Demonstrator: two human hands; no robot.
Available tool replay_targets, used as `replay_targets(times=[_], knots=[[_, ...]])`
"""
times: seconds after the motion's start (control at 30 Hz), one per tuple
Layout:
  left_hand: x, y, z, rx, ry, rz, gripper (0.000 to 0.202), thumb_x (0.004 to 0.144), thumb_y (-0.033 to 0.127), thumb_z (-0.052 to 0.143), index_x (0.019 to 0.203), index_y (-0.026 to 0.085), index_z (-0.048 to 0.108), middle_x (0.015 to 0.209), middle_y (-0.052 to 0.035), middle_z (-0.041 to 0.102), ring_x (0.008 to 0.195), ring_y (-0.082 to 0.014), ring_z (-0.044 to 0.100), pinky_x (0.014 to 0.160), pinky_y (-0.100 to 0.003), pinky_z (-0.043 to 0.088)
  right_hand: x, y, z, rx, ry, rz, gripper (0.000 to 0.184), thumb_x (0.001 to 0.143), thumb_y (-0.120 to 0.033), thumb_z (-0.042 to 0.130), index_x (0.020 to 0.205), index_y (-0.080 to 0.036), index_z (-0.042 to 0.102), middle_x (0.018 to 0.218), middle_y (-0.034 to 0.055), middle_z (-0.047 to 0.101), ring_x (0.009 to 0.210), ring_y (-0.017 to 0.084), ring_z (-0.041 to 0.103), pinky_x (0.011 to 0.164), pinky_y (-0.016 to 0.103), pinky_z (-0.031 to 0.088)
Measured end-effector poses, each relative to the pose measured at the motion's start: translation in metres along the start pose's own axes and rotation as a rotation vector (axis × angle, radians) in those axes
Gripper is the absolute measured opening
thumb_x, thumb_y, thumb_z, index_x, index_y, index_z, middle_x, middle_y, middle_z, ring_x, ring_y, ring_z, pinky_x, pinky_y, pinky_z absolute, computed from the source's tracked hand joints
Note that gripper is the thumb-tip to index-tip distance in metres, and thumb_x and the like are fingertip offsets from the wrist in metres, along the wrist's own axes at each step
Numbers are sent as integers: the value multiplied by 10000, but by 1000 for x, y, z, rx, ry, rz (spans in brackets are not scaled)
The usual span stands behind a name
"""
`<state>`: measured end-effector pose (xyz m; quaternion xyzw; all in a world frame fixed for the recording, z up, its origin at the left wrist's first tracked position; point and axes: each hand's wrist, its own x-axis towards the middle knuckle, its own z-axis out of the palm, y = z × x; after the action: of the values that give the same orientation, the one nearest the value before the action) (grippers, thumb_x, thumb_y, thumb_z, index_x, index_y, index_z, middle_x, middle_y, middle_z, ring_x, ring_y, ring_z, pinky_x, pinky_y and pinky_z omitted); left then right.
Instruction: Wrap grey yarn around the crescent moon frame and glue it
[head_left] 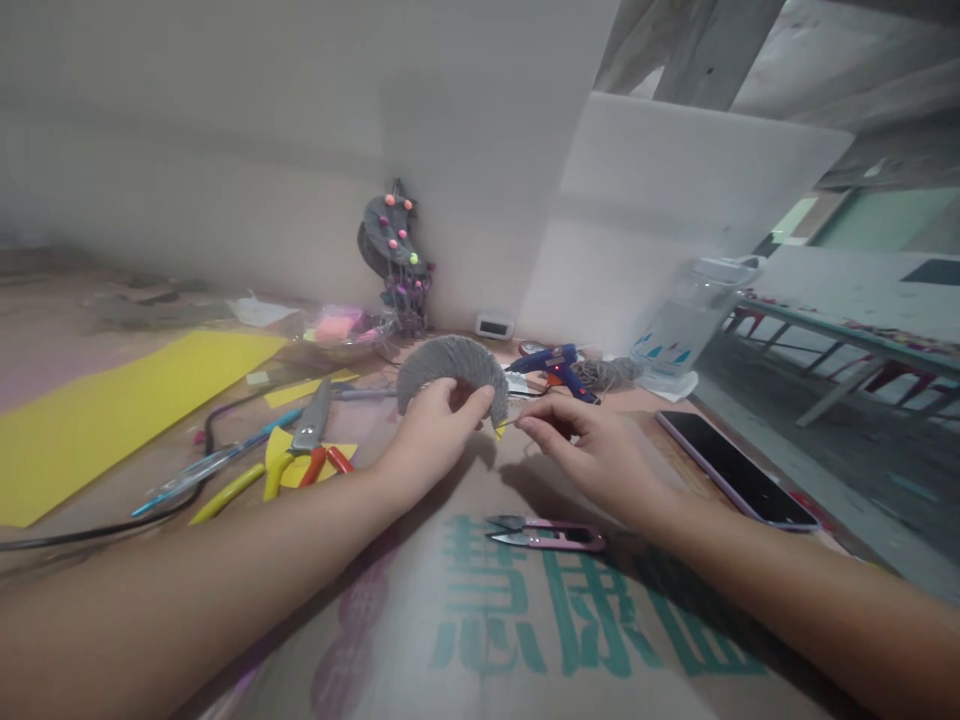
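Note:
A crescent wrapped in grey yarn point(450, 358) is held up over the table, curved side upward. My left hand point(442, 415) is closed on its inner edge, thumb toward the right tip. A bit of yellow shows at that tip. To the right, my right hand point(577, 435) pinches a thin strand, apparently grey yarn, which runs to the crescent's right tip. Pink-handled thread snips point(551, 533) lie on the table below both hands. Behind the right hand is a blue glue gun point(551, 365), with a bundle of grey yarn point(611, 373) beside it.
Left of my arm lie scissors point(311, 425) with yellow and red handles, a blue pen point(217, 465), a black cable and a yellow sheet point(135, 410). A decorated grey crescent point(394, 240) leans on the wall. At right are a phone point(735, 468) and a clear bottle point(682, 325).

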<state>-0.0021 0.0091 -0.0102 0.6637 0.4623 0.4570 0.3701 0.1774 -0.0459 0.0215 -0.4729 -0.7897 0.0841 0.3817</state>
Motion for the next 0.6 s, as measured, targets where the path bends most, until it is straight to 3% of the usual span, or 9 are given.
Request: replay_targets(times=[0.37,0.6], knots=[[-4,5,-1,58,-18,4,363,884,511,563,725,186,589,755,-33,683,712,-189,610,685,-301,415,-12,18,11,120,81,95,141,897,-309,588,814,-213,648,725,5,680,650,147,602,602,257,462],[-6,10,1,148,-29,8,299,853,452,597,732,179,612,784,-68,703,766,-228,631,697,-314,420,-12,10,13,90,73,-5,149,919,-299,577,815,-227,657,785,13,713,728,157,634,680,272,499]])
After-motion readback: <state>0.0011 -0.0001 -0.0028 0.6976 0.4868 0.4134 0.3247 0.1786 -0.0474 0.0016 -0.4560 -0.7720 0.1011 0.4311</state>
